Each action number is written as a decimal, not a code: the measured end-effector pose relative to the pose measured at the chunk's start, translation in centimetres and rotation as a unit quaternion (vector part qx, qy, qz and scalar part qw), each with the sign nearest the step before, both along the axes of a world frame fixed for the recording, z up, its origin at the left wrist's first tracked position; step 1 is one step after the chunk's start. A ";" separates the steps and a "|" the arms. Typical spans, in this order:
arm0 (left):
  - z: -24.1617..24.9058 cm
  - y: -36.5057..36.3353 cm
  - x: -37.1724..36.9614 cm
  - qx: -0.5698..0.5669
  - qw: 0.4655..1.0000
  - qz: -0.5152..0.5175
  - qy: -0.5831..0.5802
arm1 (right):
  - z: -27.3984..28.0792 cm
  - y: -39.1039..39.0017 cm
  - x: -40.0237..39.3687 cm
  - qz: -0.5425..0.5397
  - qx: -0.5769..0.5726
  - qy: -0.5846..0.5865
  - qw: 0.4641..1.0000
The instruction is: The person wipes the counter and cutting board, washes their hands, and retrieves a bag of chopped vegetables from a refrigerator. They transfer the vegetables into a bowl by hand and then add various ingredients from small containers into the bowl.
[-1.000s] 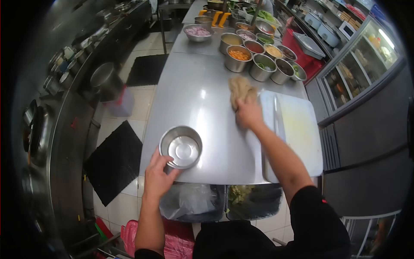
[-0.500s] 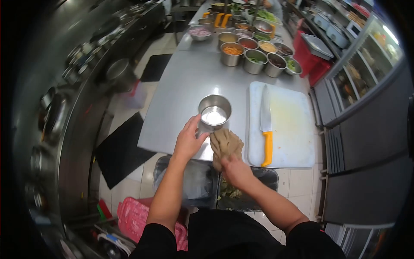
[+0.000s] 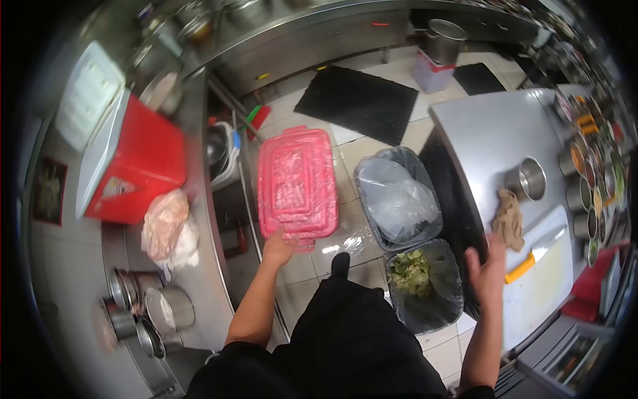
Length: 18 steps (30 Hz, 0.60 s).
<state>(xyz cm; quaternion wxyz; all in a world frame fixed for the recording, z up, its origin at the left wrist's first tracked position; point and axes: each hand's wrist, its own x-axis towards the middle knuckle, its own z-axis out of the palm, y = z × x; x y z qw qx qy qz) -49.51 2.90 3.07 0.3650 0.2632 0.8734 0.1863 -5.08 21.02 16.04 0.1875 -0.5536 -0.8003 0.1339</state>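
My left hand (image 3: 279, 249) is at the near edge of a pink lidded bin (image 3: 297, 183) on the floor; its fingertips are partly hidden against the lid, so their grip cannot be made out. My right hand (image 3: 487, 268) is held with fingers apart and nothing in it, left of the white cutting board (image 3: 548, 282). A brown cloth (image 3: 508, 219) lies crumpled on the steel table (image 3: 480, 133), beside an empty metal pot (image 3: 530, 177). The knife with the yellow handle (image 3: 520, 267) rests on the board.
Two black-lined bins stand between the table and the pink bin, one with clear plastic (image 3: 399, 199), one with green leaf scraps (image 3: 412, 272). A red cooler (image 3: 139, 159), plastic bags (image 3: 166, 226) and pots (image 3: 169, 309) are on the left counter. Black mats (image 3: 357, 103) lie on the floor.
The view has swung left and down. My right hand has let go of the cloth, and my left hand has moved from beside the pot to the pink bin.
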 end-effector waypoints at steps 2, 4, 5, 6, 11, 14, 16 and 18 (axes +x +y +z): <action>-8.7 -4.7 -2.8 0.029 0.991 0.126 -0.025 | -4.4 -2.5 -1.4 0.039 -0.173 0.030 0.984; -14.3 -6.0 -3.4 0.067 0.884 0.390 -0.250 | -8.9 -4.6 -2.9 0.046 -0.286 -0.028 0.957; -17.5 -6.6 -3.4 0.081 0.784 0.506 -0.350 | -11.3 -5.5 -3.5 0.066 -0.298 -0.067 0.950; -21.3 -7.0 -2.5 0.129 0.734 0.537 -0.395 | -12.7 -6.6 -4.1 0.081 -0.301 -0.110 0.944; -28.0 -1.6 6.6 0.176 0.573 0.563 -0.568 | -16.5 -9.2 -3.6 0.122 -0.332 -0.233 0.906; -28.6 3.5 8.4 0.336 0.483 0.604 -0.538 | -17.6 -9.8 -2.8 0.162 -0.334 -0.252 0.894; -30.1 5.7 8.0 0.460 0.453 0.588 -0.487 | -17.0 -9.9 -2.5 0.177 -0.329 -0.259 0.891; -29.1 5.6 8.2 0.423 0.463 0.596 -0.501 | -17.1 -10.0 -2.5 0.180 -0.332 -0.230 0.897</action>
